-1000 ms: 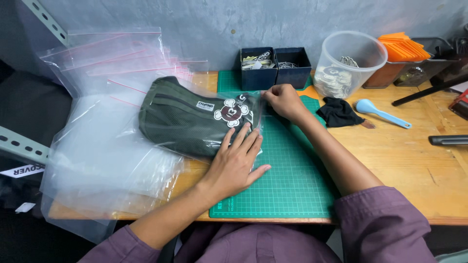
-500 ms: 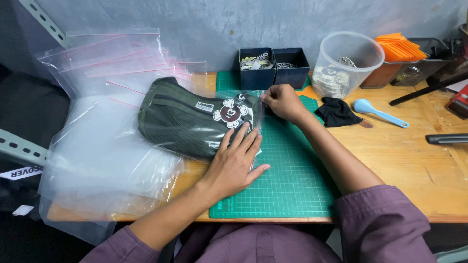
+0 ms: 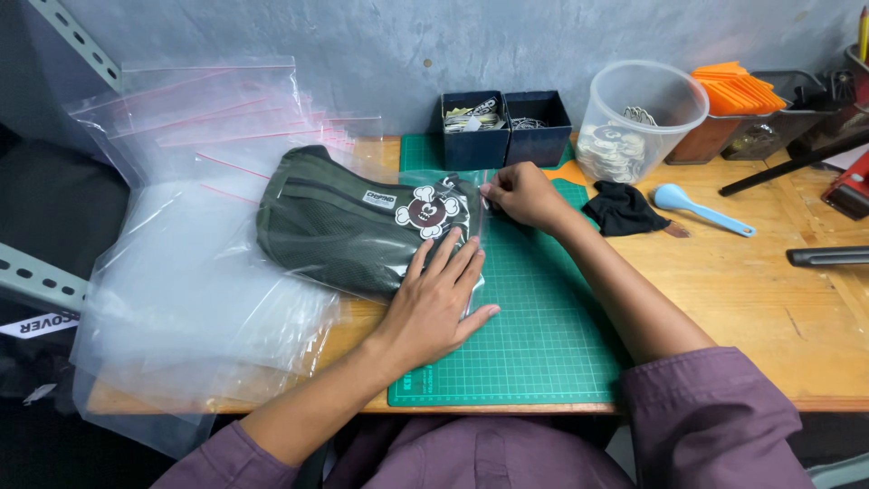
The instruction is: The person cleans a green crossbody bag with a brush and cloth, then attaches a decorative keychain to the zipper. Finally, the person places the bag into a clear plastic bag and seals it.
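Note:
A dark green fabric bag [image 3: 348, 226] with a round cartoon tag lies inside a clear zip-top plastic bag [image 3: 471, 195], half on the green cutting mat [image 3: 534, 335]. My left hand [image 3: 434, 303] lies flat, fingers spread, pressing the near right corner of the packed bag. My right hand [image 3: 520, 195] pinches the plastic bag's open edge at its far right corner.
A pile of clear zip bags [image 3: 181, 263] covers the table's left side. Behind the mat stand two dark blue boxes [image 3: 507, 127] and a clear tub [image 3: 638, 118]. A black cloth [image 3: 620, 208], blue spoon [image 3: 701, 208], orange pieces [image 3: 738, 86] and dark tools [image 3: 828, 256] lie to the right.
Both hands stay almost where they were. The right hand's fingers have shifted slightly along the bag's edge.

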